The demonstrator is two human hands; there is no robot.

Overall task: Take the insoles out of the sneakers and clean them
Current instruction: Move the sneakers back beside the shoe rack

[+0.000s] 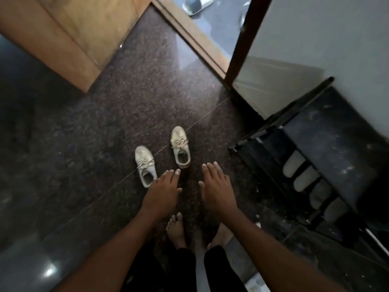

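Two sneakers (162,155), two empty, flat hands (189,190).

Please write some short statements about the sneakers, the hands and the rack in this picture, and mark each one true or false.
1. The left sneaker and the right sneaker both stand on the floor. True.
2. The left hand holds a sneaker. False: it is open and holds nothing.
3. The right hand is open, with straight fingers. True.
4. The rack stands to the person's left. False: it is on their right.
5. The right sneaker lies on its side. False: it stands upright on its sole.
6. The person's feet are bare. True.
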